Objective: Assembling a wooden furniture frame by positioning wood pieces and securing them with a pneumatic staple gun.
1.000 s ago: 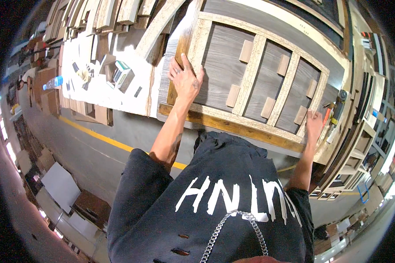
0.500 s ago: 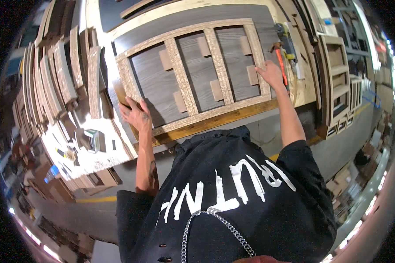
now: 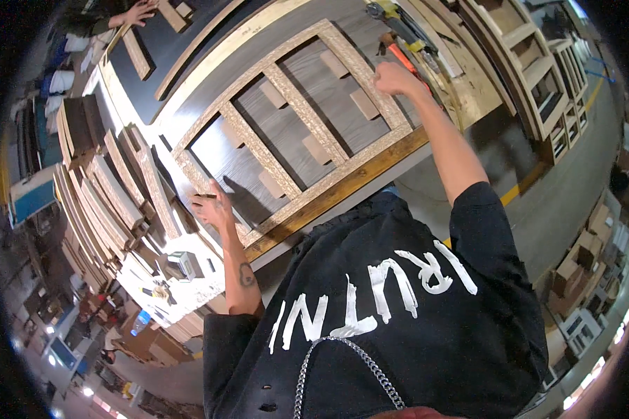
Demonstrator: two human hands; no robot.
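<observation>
A rectangular wooden frame [image 3: 288, 112] with two inner crossbars lies on a grey wood-grain panel [image 3: 297, 70]. Several small wood blocks [image 3: 317, 149] sit against its bars. My left hand [image 3: 215, 208] is at the left end rail, fingers bent over its outer edge and thumb toward the inside. At the right end rail, my right hand [image 3: 397, 79] is closed, its fingers curled onto the wood and their tips partly hidden. Just beyond it lies a hammer [image 3: 403, 59] with an orange-red handle, beside a yellow-and-grey power tool [image 3: 412, 29].
Stacked wood strips [image 3: 112, 199] fill the table's left side, near a small box [image 3: 182, 264] and a plastic bottle [image 3: 140, 322]. Assembled frames [image 3: 538, 84] stand at right. Across the table, another person's hand [image 3: 140, 12] is near wood pieces on a dark panel [image 3: 136, 87].
The view has swung, so the frame and table appear turned counterclockwise. My right hand has gone from extended fingers to a closed shape. Another person's hand has come into view at the upper left.
</observation>
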